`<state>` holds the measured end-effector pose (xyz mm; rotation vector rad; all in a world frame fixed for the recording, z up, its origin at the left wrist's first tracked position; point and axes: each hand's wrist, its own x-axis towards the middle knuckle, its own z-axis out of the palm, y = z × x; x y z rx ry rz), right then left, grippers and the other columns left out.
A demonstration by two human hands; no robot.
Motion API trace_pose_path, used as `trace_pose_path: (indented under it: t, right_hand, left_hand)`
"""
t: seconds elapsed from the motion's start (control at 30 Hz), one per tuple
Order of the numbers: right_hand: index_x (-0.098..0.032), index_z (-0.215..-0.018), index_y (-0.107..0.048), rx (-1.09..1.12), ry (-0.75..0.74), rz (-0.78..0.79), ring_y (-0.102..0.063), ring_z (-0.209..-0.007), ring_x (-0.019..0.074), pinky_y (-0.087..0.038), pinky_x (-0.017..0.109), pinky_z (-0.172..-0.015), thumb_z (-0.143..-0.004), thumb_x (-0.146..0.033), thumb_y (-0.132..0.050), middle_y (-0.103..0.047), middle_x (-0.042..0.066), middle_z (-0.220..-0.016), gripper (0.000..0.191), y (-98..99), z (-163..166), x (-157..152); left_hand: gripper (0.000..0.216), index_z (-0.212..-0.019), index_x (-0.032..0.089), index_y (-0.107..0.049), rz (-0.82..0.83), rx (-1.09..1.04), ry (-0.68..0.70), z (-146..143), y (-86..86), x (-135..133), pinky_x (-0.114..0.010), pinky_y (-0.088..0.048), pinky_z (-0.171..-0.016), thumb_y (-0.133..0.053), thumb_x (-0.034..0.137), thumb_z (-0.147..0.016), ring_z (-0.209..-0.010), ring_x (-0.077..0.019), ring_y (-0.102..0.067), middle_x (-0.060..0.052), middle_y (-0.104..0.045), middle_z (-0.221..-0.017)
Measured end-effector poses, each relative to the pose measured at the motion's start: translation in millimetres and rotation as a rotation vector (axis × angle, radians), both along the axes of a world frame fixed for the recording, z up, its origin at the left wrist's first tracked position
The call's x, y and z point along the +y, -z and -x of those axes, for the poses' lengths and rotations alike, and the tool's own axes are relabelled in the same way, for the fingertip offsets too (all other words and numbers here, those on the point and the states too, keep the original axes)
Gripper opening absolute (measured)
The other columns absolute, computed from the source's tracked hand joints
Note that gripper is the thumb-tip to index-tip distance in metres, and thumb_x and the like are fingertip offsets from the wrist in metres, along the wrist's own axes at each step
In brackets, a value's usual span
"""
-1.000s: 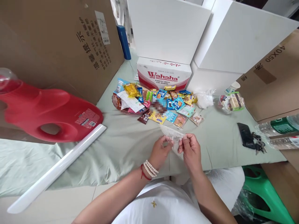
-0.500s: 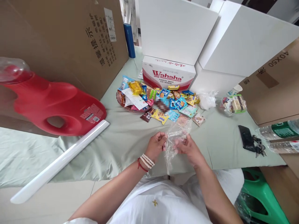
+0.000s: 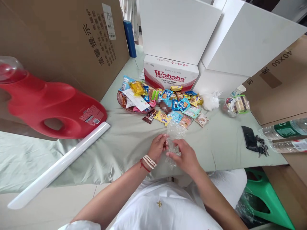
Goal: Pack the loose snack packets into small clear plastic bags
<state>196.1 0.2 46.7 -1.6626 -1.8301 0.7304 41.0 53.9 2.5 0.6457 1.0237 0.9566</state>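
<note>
Gripping one clear plastic bag (image 3: 174, 135) together, left hand (image 3: 157, 147) and right hand (image 3: 185, 157) pinch it above the tablecloth (image 3: 124, 143).

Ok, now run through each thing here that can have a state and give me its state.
clear plastic bag, crumpled, held between both hands.
left hand, pinching the bag's edge.
right hand, gripping the bag.
red detergent jug, lying on its side, cap on.
Wahaha carton, closed.
green-label water bottle, lying on its side.
phone, lying flat, dark.
</note>
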Motion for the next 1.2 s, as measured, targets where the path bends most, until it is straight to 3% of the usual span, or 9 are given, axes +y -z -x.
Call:
trace_pose_path:
  t: [0.07,0.2,0.47,0.6,0.7,0.8,0.93,1.07,1.2]
  right_hand:
    - [-0.023,-0.101,-0.069,-0.070,-0.055,0.041,-0.061,-0.079,0.0183,-0.045,0.029,-0.072,-0.090,-0.022,-0.061,-0.068,0.003,-0.092,0.013,11.6,11.4,2.5]
    - [-0.023,-0.092,-0.068,-0.063,-0.071,0.023,-0.059,-0.076,0.0176,-0.042,0.028,-0.071,-0.093,-0.014,-0.050,-0.065,0.003,-0.087,0.020,26.0,13.5,5.0]
    - [-0.025,-0.090,-0.070,0.094,-0.114,0.077,-0.057,-0.074,0.0178,-0.041,0.030,-0.068,-0.094,-0.023,-0.053,-0.065,0.003,-0.085,0.017,17.2,1.6,-7.9]
    - [-0.024,-0.089,-0.069,0.344,0.072,0.175,-0.053,-0.068,0.0155,-0.040,0.027,-0.063,-0.094,-0.045,-0.061,-0.062,0.001,-0.081,0.023,7.4,-3.7,-0.1]
    - [-0.022,-0.084,-0.063,0.513,0.217,0.161,-0.051,-0.070,0.0148,-0.039,0.025,-0.060,-0.088,-0.052,-0.068,-0.059,0.000,-0.080,0.031,5.2,2.4,15.5]
    - [-0.021,-0.078,-0.059,0.672,0.309,0.111,-0.048,-0.068,0.0134,-0.040,0.024,-0.062,-0.083,-0.052,-0.073,-0.055,-0.002,-0.075,0.034,10.5,10.0,28.7]
    - [-0.022,-0.078,-0.059,0.889,0.436,0.095,-0.048,-0.069,0.0130,-0.044,0.026,-0.068,-0.079,-0.053,-0.077,-0.055,-0.003,-0.075,0.036,16.5,9.1,30.7]
    - [-0.023,-0.085,-0.063,0.812,0.366,0.088,-0.051,-0.075,0.0147,-0.045,0.025,-0.069,-0.081,-0.052,-0.076,-0.059,-0.001,-0.082,0.032,12.2,6.7,23.6]
    - [-0.024,-0.090,-0.070,0.663,0.273,0.027,-0.056,-0.085,0.0169,-0.047,0.026,-0.073,-0.082,-0.044,-0.077,-0.063,0.001,-0.091,0.022,6.2,8.4,22.6]
  left_hand:
    - [0.044,-0.097,0.017,-0.066,0.017,0.025,0.002,4.6,0.8,0.0,-0.021,-0.031,-0.045,-0.067,0.059,-0.082,-0.048,-0.0095,-0.050,0.003,-0.056,-0.063]
    - [0.033,-0.088,0.017,-0.067,0.041,0.197,-0.079,17.5,2.6,13.7,-0.022,-0.025,-0.041,-0.067,0.050,-0.084,-0.041,-0.0068,-0.040,0.002,-0.058,-0.064]
    - [0.033,-0.064,0.016,-0.062,-0.024,0.186,-0.062,8.2,-1.1,52.7,-0.021,-0.021,-0.043,-0.082,0.042,-0.066,-0.042,-0.0040,-0.032,0.001,-0.061,-0.057]
    - [0.033,-0.074,0.015,-0.068,-0.105,0.116,-0.002,-1.7,-11.1,38.8,-0.022,-0.027,-0.045,-0.078,0.046,-0.069,-0.044,-0.0042,-0.038,-0.002,-0.070,-0.074]
    - [0.034,-0.079,0.016,-0.071,-0.208,0.112,0.071,-6.9,-19.8,22.3,-0.023,-0.031,-0.047,-0.075,0.049,-0.075,-0.045,-0.0066,-0.042,0.000,-0.066,-0.069]
    - [0.030,-0.079,0.017,-0.070,-0.254,0.169,-0.006,-6.5,-25.2,14.2,-0.023,-0.035,-0.050,-0.073,0.047,-0.079,-0.048,-0.0081,-0.046,0.002,-0.063,-0.065]
    - [0.030,-0.078,0.018,-0.068,-0.228,0.191,-0.119,2.9,-27.6,13.9,-0.023,-0.036,-0.051,-0.071,0.047,-0.080,-0.048,-0.0066,-0.045,-0.001,-0.070,-0.077]
    - [0.030,-0.086,0.017,-0.074,-0.196,0.179,-0.052,4.4,-31.5,9.4,-0.023,-0.035,-0.048,-0.074,0.046,-0.076,-0.045,-0.0068,-0.045,-0.001,-0.072,-0.075]
    - [0.028,-0.086,0.017,-0.076,-0.207,0.214,0.025,-4.2,-38.1,3.2,-0.023,-0.032,-0.046,-0.075,0.042,-0.074,-0.041,-0.0083,-0.046,0.004,-0.061,-0.054]
